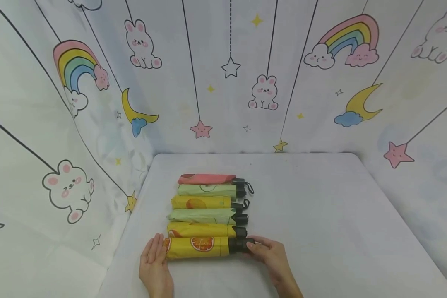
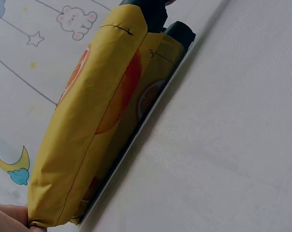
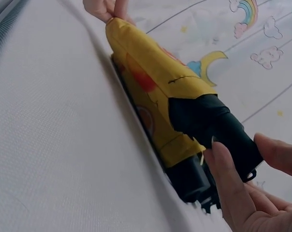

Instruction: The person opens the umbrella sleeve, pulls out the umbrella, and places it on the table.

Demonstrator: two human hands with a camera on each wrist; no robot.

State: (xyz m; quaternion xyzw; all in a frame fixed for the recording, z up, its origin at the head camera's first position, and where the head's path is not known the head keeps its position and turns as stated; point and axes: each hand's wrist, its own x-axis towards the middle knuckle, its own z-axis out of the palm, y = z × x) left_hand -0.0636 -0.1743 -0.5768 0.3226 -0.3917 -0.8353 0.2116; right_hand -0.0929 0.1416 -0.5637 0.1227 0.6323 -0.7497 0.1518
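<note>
A folded yellow umbrella (image 1: 216, 246) with printed orange slices lies across between my hands, nearest to me. At its black handle my right hand (image 1: 270, 256) pinches with thumb and fingers; in the right wrist view the thumb and fingers stand on opposite sides of the handle (image 3: 223, 128). My left hand (image 1: 155, 265) holds the other end, its fingertips at the fabric tip (image 3: 118, 30). In the left wrist view this umbrella (image 2: 83, 121) sits raised above a second yellow umbrella (image 2: 158, 63), overlapping it.
Behind it, folded umbrellas lie in a row with handles to the right: yellow (image 1: 208, 229), green (image 1: 201, 215), yellow (image 1: 208, 202), green (image 1: 193, 190) and red (image 1: 208, 179). They rest on a white table (image 1: 320, 215). Patterned cloth (image 1: 231, 111) hangs behind and at both sides.
</note>
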